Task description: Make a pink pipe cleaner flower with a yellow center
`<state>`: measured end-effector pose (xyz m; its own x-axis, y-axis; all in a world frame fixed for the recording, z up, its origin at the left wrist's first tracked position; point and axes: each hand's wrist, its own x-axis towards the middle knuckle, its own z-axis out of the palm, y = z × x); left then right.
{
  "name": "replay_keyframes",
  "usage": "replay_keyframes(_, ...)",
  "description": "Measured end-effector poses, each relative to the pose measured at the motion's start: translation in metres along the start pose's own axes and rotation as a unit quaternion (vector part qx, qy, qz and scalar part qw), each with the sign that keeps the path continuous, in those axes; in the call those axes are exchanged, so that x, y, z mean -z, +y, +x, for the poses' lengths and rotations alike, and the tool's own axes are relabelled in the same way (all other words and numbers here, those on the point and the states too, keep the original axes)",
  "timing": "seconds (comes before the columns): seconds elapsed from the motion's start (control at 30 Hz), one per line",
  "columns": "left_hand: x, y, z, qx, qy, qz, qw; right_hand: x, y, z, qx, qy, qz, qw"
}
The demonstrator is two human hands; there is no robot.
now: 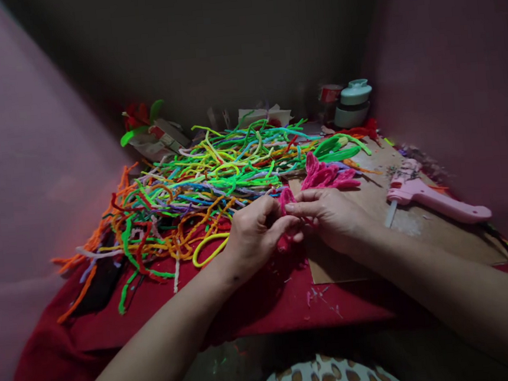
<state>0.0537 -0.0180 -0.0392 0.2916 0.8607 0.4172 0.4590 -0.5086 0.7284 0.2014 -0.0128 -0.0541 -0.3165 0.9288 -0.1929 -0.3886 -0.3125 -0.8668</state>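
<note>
Between my two hands is a pink pipe cleaner (286, 198) bent into loops, partly hidden by the fingers. My left hand (260, 228) is closed around its lower part, thumb pressed toward the fingertips. From the other side, my right hand (327, 211) pinches the same piece between thumb and fingers. Just behind my right hand lie more pink looped pipe-cleaner petals (324, 173). A sheet of brown cardboard (340, 266) is under the right hand, and a red cloth (246, 310) is under the left.
A large heap of coloured pipe cleaners (234, 168) spreads across the back and left. On the cardboard's right rests a pink glue gun (441, 198). A pale blue-green lidded jar (353, 103) stands back right, near a small box (167, 137) and red flower (136, 116) at back left.
</note>
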Motion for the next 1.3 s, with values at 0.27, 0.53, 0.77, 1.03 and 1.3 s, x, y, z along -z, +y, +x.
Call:
replay_keyframes(0.27, 0.0045, 0.0036, 0.0031, 0.133, -0.186, -0.227, 0.947, 0.0045, -0.0021, 0.0003, -0.032, -0.07, -0.042, 0.996)
replay_keyframes(0.53, 0.007, 0.0002, 0.004, 0.166, -0.236, -0.225, 0.931, 0.0041, -0.0053, 0.0001, 0.003, -0.019, -0.055, 0.998)
replay_keyframes(0.77, 0.0049, 0.0008, 0.002, 0.151, -0.236, -0.136, 0.95, 0.0016, -0.0013, -0.0008, 0.024, 0.017, -0.058, 0.998)
replay_keyframes(1.03, 0.0067, 0.0023, 0.0026, 0.185, -0.282, -0.167, 0.927, 0.0009, 0.0033, 0.0013, 0.029, 0.033, 0.0, 0.999)
replay_keyframes(1.3, 0.0059, 0.0008, 0.0026, 0.228, -0.299, -0.265, 0.888, -0.0017, -0.0024, 0.0, 0.031, 0.068, -0.006, 0.997)
